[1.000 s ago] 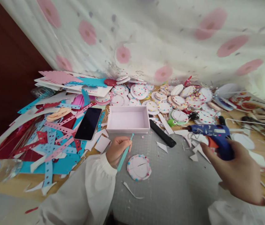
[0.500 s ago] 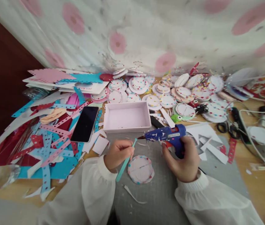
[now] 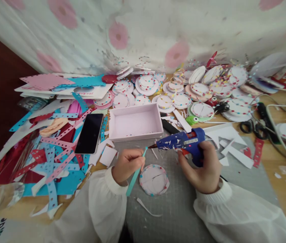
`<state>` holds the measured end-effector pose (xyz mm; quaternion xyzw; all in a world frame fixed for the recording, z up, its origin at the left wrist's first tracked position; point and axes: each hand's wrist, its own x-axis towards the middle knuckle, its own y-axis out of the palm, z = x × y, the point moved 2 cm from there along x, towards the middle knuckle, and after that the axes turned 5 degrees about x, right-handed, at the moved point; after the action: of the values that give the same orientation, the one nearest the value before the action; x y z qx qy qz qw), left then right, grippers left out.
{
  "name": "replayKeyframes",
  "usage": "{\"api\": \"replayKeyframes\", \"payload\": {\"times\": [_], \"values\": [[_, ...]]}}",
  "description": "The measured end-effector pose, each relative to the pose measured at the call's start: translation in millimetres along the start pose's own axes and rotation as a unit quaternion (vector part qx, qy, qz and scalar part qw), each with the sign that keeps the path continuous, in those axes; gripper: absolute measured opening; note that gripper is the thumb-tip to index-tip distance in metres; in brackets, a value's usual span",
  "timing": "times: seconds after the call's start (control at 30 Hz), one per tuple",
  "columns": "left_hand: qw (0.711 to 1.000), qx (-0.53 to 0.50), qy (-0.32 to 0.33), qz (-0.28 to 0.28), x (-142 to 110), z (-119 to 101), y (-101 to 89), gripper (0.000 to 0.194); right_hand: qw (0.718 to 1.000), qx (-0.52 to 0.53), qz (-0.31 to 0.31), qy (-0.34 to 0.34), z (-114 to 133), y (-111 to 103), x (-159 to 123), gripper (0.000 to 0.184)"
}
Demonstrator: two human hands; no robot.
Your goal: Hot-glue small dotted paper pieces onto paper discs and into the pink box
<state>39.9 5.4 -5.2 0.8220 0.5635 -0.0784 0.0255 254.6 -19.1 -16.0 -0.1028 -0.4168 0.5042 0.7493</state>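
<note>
Pinched in my left hand [image 3: 128, 166] is a narrow teal strip [image 3: 133, 184], slanting with its top end up beside the thumb. My right hand [image 3: 203, 170] is wrapped round a blue hot glue gun [image 3: 183, 143], fingers at its orange trigger. The gun's nozzle points left and is at or very close to the strip's top end; whether they touch I cannot tell. Below and between the hands lies a round white disc [image 3: 154, 180] edged with red and blue beads. It rests flat on a grey cutting mat [image 3: 178, 212], near a thin curled white scrap [image 3: 146, 207].
A shallow white box [image 3: 135, 123] sits behind the hands, a black phone [image 3: 89, 133] to its left. Heaped coloured paper strips [image 3: 54, 162] cover the left side. Several beaded discs [image 3: 146, 82] line the back. Scissors [image 3: 253, 128] and cables lie right; a plastic bottle [image 3: 3, 197] lies front left.
The view has shifted slightly. The glue gun and strip keep nearly the same places relative to each other, with the nozzle still at the strip's top end.
</note>
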Motion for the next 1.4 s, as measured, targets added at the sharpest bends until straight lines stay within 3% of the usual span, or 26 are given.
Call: {"api": "replayKeyframes", "payload": {"times": [0.9,1.4], "values": [[1.0,-0.004,0.008,-0.001,0.1,2.0,0.0,0.029,1.0,0.019,-0.007,-0.004,-5.1,3.4,-2.4,0.035],[1.0,-0.007,0.015,0.002,0.6,3.6,-1.3,0.03,0.998,-0.031,0.003,-0.054,-2.2,-0.2,2.0,0.039]]}}
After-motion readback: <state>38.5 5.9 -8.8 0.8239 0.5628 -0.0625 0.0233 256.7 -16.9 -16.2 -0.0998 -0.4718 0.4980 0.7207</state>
